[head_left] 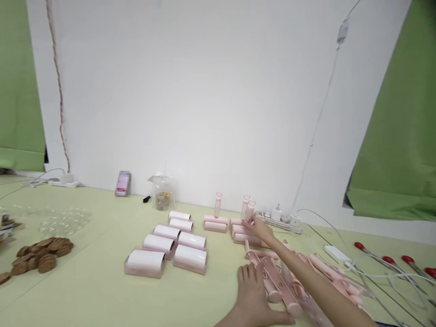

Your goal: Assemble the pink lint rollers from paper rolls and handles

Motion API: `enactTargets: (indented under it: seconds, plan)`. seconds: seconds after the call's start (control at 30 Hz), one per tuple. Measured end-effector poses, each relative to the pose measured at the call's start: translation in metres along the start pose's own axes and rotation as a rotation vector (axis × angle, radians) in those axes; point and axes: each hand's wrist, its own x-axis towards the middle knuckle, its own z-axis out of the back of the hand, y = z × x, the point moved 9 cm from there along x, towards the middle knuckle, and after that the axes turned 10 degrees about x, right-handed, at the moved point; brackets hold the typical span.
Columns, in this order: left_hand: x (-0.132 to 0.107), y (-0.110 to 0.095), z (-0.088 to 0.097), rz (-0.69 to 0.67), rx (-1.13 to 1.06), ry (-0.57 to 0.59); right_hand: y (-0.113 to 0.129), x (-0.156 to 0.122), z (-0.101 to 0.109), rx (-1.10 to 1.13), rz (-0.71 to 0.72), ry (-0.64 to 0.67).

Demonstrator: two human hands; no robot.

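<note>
A: What is obscured?
B: The right forearm [306,268] crosses the pile [279,281] of pink parts, covering some of it. The box [123,184] by the wall [190,100] is blurred. Red-knobbed rods [374,255] run off the right edge; brown discs [47,254] are cut at the left.

A: State of the left hand [252,293]?
B: Palm down, thumb held well away from the fingers. Fingertips lie at the near-left side of the pile; the thumb tip is by the end of a long pink part. No grip seen.

A: The right hand [257,228]?
B: Reaching over the pile, fingers bent at the foot of an upright [250,211] with a loop on top. Whether it pinches the upright, I cannot tell.

A: Location of the pink parts?
B: The pile is right of the left hand; rollers [215,225] and uprights stand behind it, near the wall.

A: Clearances?
B: Bare table [102,295] lies between the discs and the white rolls [146,262], and between those rolls and the left hand. Room is tight right of the right hand: a power strip [289,227] sits near.
</note>
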Motion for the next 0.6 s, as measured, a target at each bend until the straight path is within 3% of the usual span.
enactTargets:
  seconds: [0.07, 0.2, 0.27, 0.33, 0.43, 0.53, 0.6]
  plan:
    - [0.01, 0.0, -0.003, -0.013, 0.011, -0.002, 0.007, -0.005, 0.013, 0.001, 0.004, -0.054]
    - [0.017, 0.01, 0.001, 0.061, -0.079, 0.06, 0.023, -0.03, 0.066, 0.039, 0.041, -0.233]
    - [0.008, 0.023, 0.013, 0.155, -0.207, 0.035, 0.031, -0.052, 0.088, 0.072, 0.07, -0.298]
    - [-0.01, 0.038, 0.035, 0.243, -0.341, -0.082, 0.035, -0.077, 0.095, 0.115, 0.105, -0.313]
    - [-0.035, 0.051, 0.065, 0.208, -0.448, -0.21, 0.034, -0.113, 0.069, 0.224, 0.154, -0.194]
    - [-0.047, 0.057, 0.069, 0.145, -0.445, -0.095, 0.027, -0.141, 0.024, 0.263, 0.148, -0.067]
    - [-0.05, 0.059, 0.064, 0.117, -0.42, -0.005, 0.024, -0.153, 0.005, 0.244, 0.132, -0.081]
